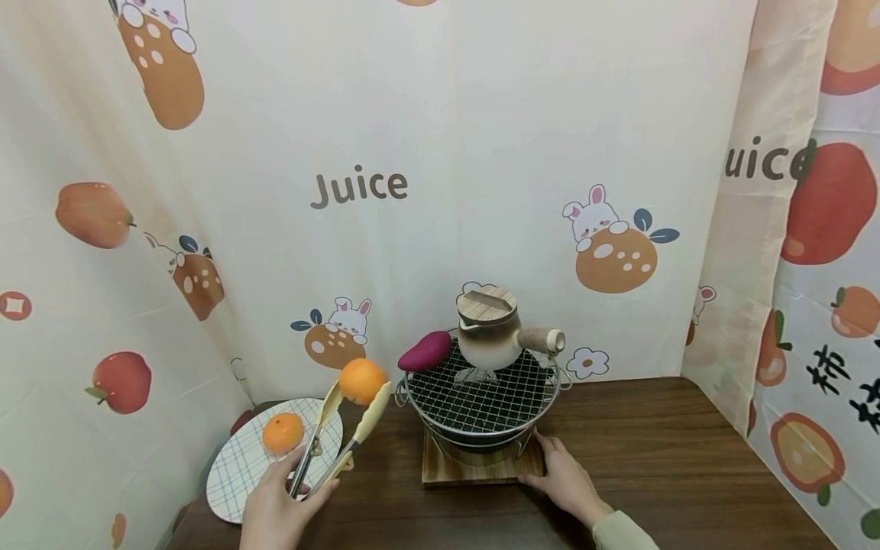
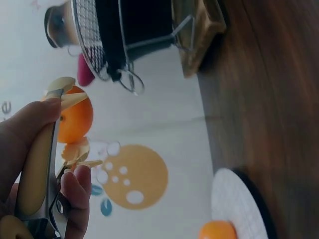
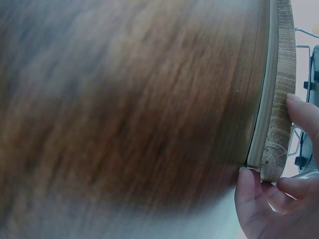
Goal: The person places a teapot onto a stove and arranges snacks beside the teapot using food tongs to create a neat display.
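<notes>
My left hand [image 1: 280, 504] grips a pair of tongs [image 1: 352, 443] with cream tips and metal arms. Between the tips an orange [image 1: 363, 381] is held up in the air, left of the grill. A second orange [image 1: 283, 433] lies on a checked plate [image 1: 230, 477] beside that hand. On the right, my right hand [image 1: 567, 477] holds the corner of a wooden board [image 1: 467, 472], its thumb and fingers around the edge in the right wrist view. The round grill [image 1: 481, 409] stands on this board.
On the grill's wire mesh stand a lidded pot [image 1: 490, 340] with a side handle and a purple sweet potato-shaped item [image 1: 425, 351]. A printed curtain [image 1: 447, 153] closes off the back and sides. The dark wooden table [image 1: 653, 458] extends to the right.
</notes>
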Demonstrator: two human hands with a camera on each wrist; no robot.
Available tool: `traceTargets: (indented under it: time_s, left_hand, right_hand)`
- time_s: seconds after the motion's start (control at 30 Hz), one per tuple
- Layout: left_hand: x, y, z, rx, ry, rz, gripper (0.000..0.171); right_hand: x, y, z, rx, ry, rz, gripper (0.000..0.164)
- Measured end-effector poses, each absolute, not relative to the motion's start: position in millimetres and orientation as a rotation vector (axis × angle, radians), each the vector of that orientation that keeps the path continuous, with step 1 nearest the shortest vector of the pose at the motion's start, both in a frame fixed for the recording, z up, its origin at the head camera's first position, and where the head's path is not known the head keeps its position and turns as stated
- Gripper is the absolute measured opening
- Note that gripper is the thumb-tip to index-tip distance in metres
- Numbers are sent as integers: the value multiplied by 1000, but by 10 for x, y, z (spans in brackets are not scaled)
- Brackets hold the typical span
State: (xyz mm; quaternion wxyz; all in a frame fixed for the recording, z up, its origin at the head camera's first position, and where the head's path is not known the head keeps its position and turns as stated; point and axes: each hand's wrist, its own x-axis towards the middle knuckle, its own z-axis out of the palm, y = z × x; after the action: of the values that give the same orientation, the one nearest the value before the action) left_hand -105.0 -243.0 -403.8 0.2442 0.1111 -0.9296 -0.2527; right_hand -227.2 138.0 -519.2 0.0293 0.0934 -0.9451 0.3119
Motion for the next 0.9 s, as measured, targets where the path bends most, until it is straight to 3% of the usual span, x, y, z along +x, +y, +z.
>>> traceTargets:
  time_s: [0.47, 0.9]
  left_hand:
    - [-1155, -2082, -3946, 60, -2483, -675, 68]
    - [-1241, -1954, -3582, -17, -2694, -649, 62]
  right_hand:
    - [-2281, 1384, -5193, 292, -2915, 967, 90]
    - [-2287, 1385, -5203, 274, -2930, 984, 90]
